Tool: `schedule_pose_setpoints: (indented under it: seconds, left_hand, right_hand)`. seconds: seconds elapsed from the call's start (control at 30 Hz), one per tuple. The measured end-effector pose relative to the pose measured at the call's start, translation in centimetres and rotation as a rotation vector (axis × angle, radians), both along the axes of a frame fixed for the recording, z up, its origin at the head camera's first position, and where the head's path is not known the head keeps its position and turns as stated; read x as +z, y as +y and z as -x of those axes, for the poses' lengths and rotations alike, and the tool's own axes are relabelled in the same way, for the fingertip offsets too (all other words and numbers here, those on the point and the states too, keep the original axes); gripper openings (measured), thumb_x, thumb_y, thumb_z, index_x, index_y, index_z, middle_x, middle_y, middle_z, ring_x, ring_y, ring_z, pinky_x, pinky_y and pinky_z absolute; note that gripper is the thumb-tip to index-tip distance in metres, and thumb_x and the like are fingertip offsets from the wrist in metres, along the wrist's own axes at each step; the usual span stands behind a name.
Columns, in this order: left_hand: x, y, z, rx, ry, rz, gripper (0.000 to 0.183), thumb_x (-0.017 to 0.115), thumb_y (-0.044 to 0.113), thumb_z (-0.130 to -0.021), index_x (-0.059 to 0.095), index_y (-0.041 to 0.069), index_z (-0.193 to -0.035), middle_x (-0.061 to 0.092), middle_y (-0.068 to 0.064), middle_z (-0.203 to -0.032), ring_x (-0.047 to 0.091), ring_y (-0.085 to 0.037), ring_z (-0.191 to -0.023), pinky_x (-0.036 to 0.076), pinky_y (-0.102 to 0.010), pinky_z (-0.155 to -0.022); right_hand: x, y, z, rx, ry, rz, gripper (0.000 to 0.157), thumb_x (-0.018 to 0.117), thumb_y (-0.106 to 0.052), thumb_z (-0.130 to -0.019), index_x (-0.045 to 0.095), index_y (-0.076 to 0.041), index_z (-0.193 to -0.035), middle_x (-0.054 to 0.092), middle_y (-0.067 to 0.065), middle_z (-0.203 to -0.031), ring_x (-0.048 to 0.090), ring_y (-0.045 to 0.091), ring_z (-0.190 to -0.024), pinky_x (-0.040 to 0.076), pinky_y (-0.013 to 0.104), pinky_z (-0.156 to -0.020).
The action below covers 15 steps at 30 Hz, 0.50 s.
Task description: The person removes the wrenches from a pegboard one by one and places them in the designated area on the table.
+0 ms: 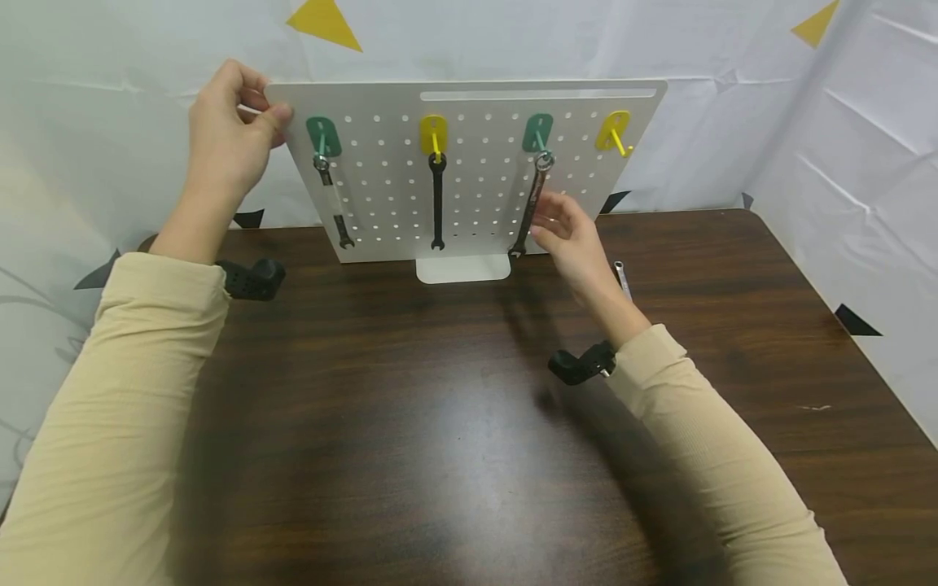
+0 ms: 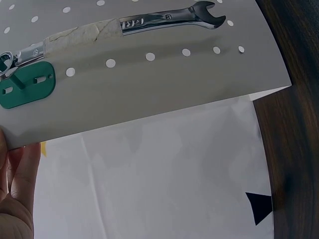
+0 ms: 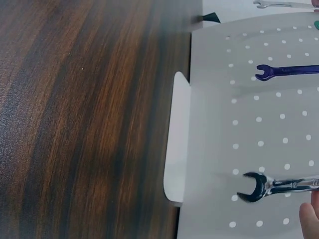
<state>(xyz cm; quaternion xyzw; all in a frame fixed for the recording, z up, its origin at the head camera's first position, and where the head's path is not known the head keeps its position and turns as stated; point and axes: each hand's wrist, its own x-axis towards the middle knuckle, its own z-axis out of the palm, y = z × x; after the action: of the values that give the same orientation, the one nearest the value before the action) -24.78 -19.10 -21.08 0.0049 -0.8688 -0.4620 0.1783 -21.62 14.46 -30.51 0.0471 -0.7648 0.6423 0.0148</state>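
A white pegboard (image 1: 484, 195) stands upright on the table. Its upper left corner is pinched between the thumb and fingers of my left hand (image 1: 227, 134). Three wrenches hang from its hooks: a silver one with a taped handle (image 2: 172, 19) at left, a dark one (image 1: 437, 199) in the middle, and a shiny combination wrench (image 1: 531, 203) on the right green hook (image 1: 538, 133). Beside that last wrench's shaft is my right hand (image 1: 575, 244), fingers loosely bent and fingertips right at the metal. In the right wrist view only its fingertips show, next to the wrench.
The yellow hook (image 1: 615, 134) at far right holds nothing. Another wrench (image 1: 621, 278) lies on the dark wooden table (image 1: 440, 423), partly hidden behind my right wrist. A white foot plate (image 1: 463, 269) juts forward under the board. White sheeting (image 1: 513, 41) hangs behind and at the sides.
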Motion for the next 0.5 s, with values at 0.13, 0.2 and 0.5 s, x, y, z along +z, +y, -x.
schedule_pose_setpoints:
  seconds: [0.13, 0.2, 0.5]
  left_hand:
    - [-0.01, 0.06, -0.01, 0.002, -0.001, 0.023, 0.013, 0.058, 0.018, -0.095, 0.048, 0.026, -0.093, 0.042, 0.018, -0.085, 0.05, 0.008, -0.077, 0.058, -0.012, -0.086]
    - [0.01, 0.1, 0.0, 0.003, -0.005, 0.031, 0.013, 0.058, 0.019, -0.095, 0.048, 0.026, -0.093, 0.042, 0.018, -0.086, 0.05, 0.008, -0.077, 0.059, -0.013, -0.087]
    - [0.02, 0.03, 0.05, -0.001, -0.014, 0.013, 0.014, 0.058, 0.018, -0.094, 0.048, 0.028, -0.092, 0.043, 0.018, -0.086, 0.05, 0.007, -0.077, 0.058, -0.013, -0.087]
  right_hand:
    - [-0.01, -0.02, -0.07, -0.01, 0.005, -0.006, 0.041, 0.049, 0.005, -0.094, 0.041, 0.004, -0.135, 0.053, -0.001, -0.115, 0.052, 0.015, -0.112, 0.047, 0.032, -0.107]
    - [0.0, 0.01, -0.15, -0.017, 0.002, -0.006, 0.04, 0.05, 0.004, -0.094, 0.043, 0.004, -0.133, 0.052, -0.007, -0.108, 0.052, 0.009, -0.106, 0.048, 0.029, -0.104]
    - [0.31, 0.32, -0.66, -0.004, -0.047, 0.03, 0.023, 0.054, -0.004, -0.096, 0.05, -0.004, -0.118, 0.052, -0.006, -0.099, 0.056, 0.004, -0.094, 0.055, 0.025, -0.096]
